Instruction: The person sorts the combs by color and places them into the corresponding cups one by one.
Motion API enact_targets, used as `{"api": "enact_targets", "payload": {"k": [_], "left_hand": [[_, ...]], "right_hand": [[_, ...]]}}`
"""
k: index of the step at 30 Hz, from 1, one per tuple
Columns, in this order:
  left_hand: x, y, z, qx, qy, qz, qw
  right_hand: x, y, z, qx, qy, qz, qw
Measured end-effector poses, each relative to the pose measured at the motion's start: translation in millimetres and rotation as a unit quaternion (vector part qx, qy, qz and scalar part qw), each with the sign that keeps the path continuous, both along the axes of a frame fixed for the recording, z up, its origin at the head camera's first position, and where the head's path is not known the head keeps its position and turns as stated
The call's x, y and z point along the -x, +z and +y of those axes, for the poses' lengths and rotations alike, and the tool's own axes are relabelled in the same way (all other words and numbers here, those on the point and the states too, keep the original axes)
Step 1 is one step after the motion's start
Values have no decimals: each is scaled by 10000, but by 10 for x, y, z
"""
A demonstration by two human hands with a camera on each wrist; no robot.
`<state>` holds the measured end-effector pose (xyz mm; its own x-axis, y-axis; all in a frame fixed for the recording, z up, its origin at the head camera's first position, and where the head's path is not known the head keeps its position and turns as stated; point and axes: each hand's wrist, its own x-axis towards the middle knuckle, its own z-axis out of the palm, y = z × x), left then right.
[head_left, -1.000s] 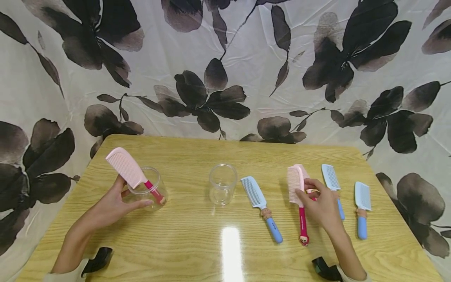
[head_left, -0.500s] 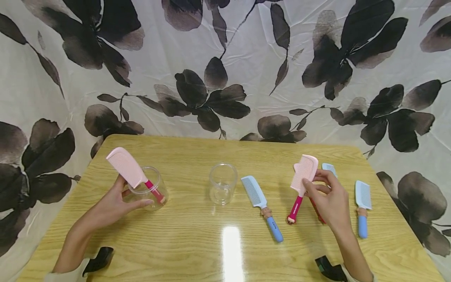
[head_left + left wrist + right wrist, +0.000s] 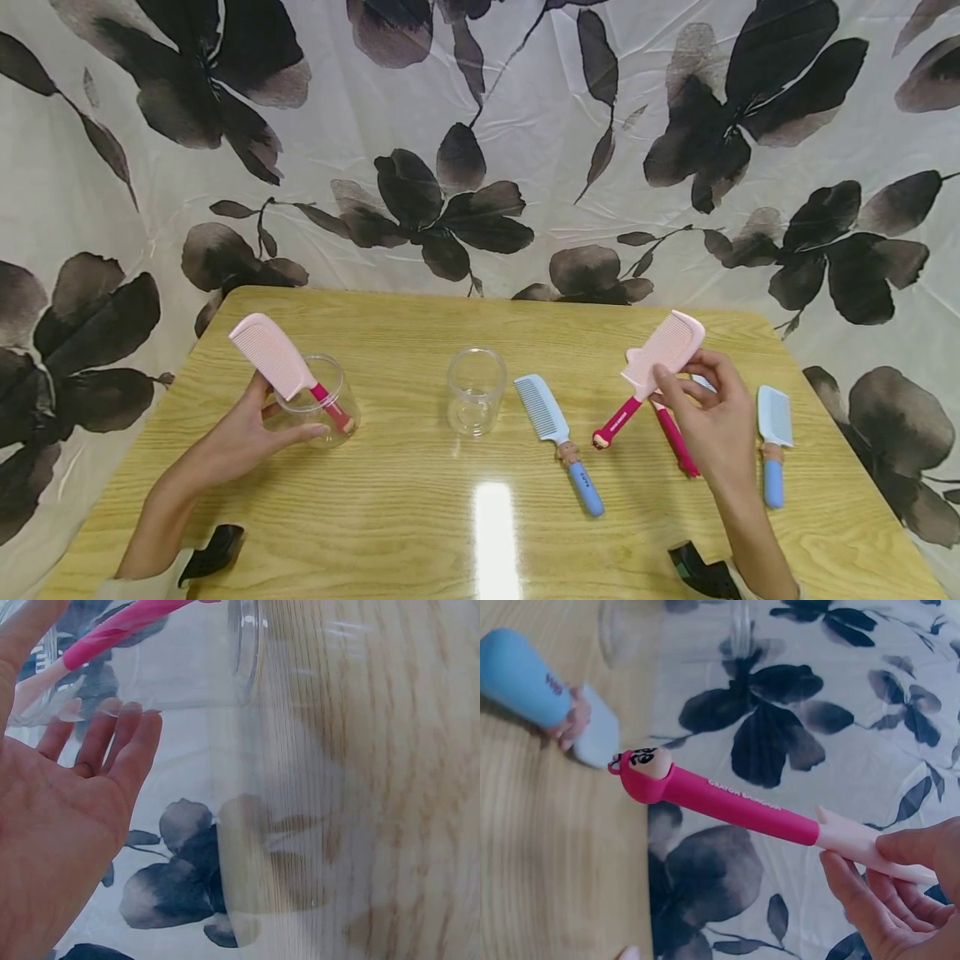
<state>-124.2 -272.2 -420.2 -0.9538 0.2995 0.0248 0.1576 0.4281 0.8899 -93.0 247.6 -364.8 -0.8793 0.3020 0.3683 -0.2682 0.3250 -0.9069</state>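
Note:
My left hand (image 3: 240, 433) is curled round a clear plastic cup (image 3: 347, 392), thumb in front and fingers behind. In that cup leans a pink comb (image 3: 270, 354), its magenta handle down inside and its toothed head above the rim. My right hand (image 3: 716, 417) pinches a second pink comb (image 3: 663, 350) by its head, above the table. Its magenta handle (image 3: 739, 810), with a small character face at the end, points left. Partly hidden behind it and the hand lies another pink comb, whose magenta handle (image 3: 677, 442) shows on the table.
Another clear cup (image 3: 477, 396) stands mid-table. A blue comb (image 3: 558, 442) lies right of it, and a second blue comb (image 3: 772, 446) lies at far right. My right hand mostly covers a third blue comb (image 3: 703, 382). Floral cloth (image 3: 480, 167) hangs behind the table (image 3: 390, 517).
My right hand has lifted the pink comb off the table and turned it, its handle end swinging left and its head tilting right. My left hand has stayed at the cup.

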Motion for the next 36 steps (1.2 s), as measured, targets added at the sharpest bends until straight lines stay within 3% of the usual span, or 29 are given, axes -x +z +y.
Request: {"api": "enact_targets", "payload": {"k": [11, 23, 36], "left_hand": [[-11, -2, 0, 43, 9, -28, 10000], [-22, -3, 1, -51, 15, -72, 10000], [-32, -5, 6, -12, 8, -129, 9999]], "right_hand": [[-35, 97, -234, 755, 663, 382, 9942], [-2, 117, -524, 993, 1357, 522, 9844], [68, 169, -845, 989, 1729, 422, 9791]]}}
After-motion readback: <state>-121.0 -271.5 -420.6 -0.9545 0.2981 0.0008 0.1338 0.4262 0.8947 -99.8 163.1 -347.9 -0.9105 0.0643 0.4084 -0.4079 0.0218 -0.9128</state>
